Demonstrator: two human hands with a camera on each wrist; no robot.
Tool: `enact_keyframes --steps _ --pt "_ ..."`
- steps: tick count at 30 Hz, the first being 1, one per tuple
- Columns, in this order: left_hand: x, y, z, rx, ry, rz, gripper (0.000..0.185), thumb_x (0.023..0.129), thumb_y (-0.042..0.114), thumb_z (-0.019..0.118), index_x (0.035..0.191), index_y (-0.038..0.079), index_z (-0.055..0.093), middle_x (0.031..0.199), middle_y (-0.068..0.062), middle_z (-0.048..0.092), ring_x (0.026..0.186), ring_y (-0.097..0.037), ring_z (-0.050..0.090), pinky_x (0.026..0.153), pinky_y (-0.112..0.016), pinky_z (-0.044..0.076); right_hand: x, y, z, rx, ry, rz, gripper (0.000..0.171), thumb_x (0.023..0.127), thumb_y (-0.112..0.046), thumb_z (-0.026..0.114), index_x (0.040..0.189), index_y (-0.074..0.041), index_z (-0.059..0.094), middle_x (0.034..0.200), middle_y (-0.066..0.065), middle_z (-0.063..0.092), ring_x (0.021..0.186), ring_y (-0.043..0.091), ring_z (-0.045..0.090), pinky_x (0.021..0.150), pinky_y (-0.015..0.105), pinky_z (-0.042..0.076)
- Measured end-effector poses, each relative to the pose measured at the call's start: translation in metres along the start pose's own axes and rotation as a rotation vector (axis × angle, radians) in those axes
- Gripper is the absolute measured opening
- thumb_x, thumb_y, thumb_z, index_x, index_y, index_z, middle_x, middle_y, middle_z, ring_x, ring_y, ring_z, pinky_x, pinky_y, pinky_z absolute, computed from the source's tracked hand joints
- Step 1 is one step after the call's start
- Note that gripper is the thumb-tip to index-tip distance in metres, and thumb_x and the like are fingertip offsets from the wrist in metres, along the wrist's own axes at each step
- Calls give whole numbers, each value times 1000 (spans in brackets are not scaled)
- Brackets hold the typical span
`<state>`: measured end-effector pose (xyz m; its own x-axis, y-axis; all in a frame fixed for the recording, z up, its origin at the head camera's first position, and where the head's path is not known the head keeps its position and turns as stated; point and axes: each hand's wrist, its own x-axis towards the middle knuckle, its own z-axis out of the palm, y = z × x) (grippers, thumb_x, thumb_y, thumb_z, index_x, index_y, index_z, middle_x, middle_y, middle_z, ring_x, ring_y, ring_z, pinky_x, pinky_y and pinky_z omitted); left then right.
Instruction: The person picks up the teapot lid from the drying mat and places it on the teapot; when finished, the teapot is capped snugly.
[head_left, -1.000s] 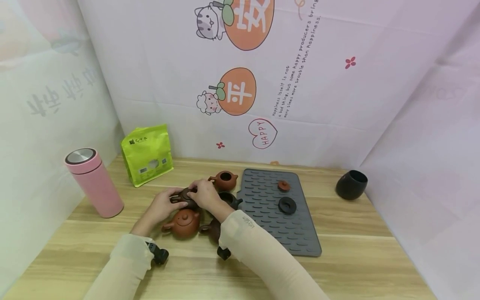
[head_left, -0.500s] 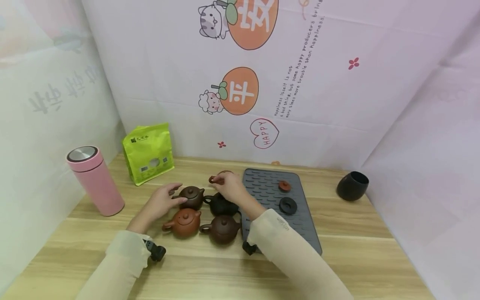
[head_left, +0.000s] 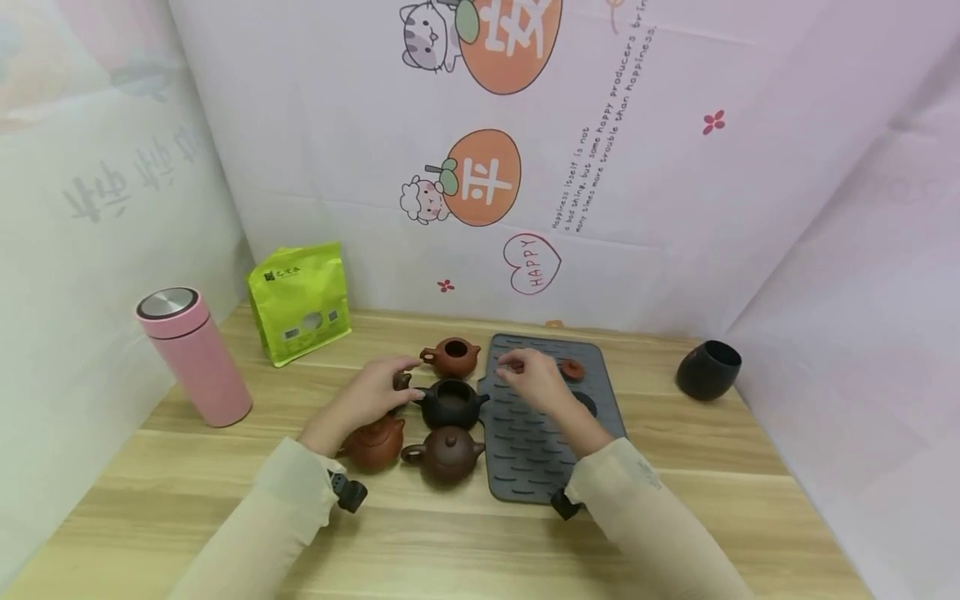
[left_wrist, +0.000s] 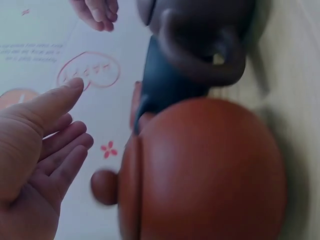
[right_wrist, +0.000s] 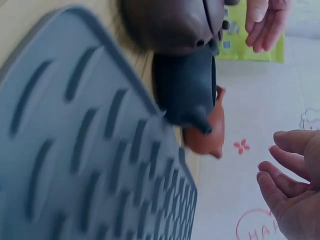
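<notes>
Black teapot (head_left: 450,418) is sitting upright and lidless beside the grey mat (head_left: 525,471), between a red-brown lidless pot (head_left: 454,367) and a dark brown lidded pot (head_left: 446,467), left hand (head_left: 365,395) hovering just beside it, right hand (head_left: 543,383) hovering over the mat, both hands' fingers hanging loosely bent, released.

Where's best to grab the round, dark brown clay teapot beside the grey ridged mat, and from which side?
Probably by its loop handle, with your left hand, coming from the near left: the dark brown teapot stands upright, handle left, spout right, and a lidless round black teapot crowds its far side.
</notes>
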<state>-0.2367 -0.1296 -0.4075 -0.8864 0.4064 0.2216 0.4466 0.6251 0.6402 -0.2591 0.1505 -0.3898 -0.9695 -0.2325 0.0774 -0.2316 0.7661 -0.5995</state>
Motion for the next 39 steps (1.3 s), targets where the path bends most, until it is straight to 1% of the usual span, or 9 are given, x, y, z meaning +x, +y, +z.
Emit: enact_keyframes --steps 2,5,8,11,15,21,30,35,39 --pt "4 4 4 28 -29 9 52 87 16 76 131 -6 57 127 -21 58 111 -36 57 96 -48 46 -4 7 -6 -7 8 13 25 94 -19 67 116 -7 70 115 11 65 107 27 60 86 45 52" --pt "10 9 8 49 -77 2 52 88 17 75 132 -5 57 128 -21 57 110 -37 57 94 -48 47 -9 19 -14 -17 29 30 25 94 -18 68 115 -5 70 114 12 66 106 28 61 86 45 52" --pt "14 11 12 57 -114 -11 53 88 17 74 133 -5 56 130 -21 56 116 -37 55 96 -48 46 -13 32 -22 -32 53 35 24 93 -16 68 114 -3 69 112 13 66 105 30 61 87 45 51" --pt "17 9 17 63 -133 -14 52 89 17 74 132 -6 56 130 -20 56 120 -36 52 99 -48 43 -17 44 -29 -30 58 49 25 94 -15 67 114 -1 69 111 13 66 104 31 61 86 46 51" --pt "19 6 21 58 -144 -18 52 88 16 75 130 -6 57 128 -20 58 119 -36 53 98 -47 44 -24 57 -36 -13 64 66 25 94 -13 66 115 1 68 110 15 66 101 31 62 82 44 53" --pt "22 2 26 41 -162 -18 53 87 17 76 130 -7 57 128 -20 57 119 -35 53 98 -47 44 -31 77 -45 12 89 104 25 94 -12 65 114 4 67 110 21 65 101 34 62 79 44 53" --pt "27 -1 32 70 -183 -43 56 86 19 77 131 -6 57 131 -20 56 124 -34 49 102 -45 42 -39 103 -50 27 118 133 25 94 -11 63 114 5 66 111 22 65 104 37 60 84 47 51" --pt "27 -3 35 72 -180 -50 53 86 17 77 129 -7 58 129 -21 56 123 -34 50 102 -44 41 -43 114 -50 6 87 162 26 93 -13 65 112 6 67 109 24 64 102 38 60 82 49 51" --pt "28 -5 37 82 -173 -47 48 87 16 76 127 -6 60 127 -20 57 122 -34 51 101 -44 42 -45 121 -46 -19 56 179 26 91 -14 68 109 5 68 107 23 65 101 38 60 80 48 51"
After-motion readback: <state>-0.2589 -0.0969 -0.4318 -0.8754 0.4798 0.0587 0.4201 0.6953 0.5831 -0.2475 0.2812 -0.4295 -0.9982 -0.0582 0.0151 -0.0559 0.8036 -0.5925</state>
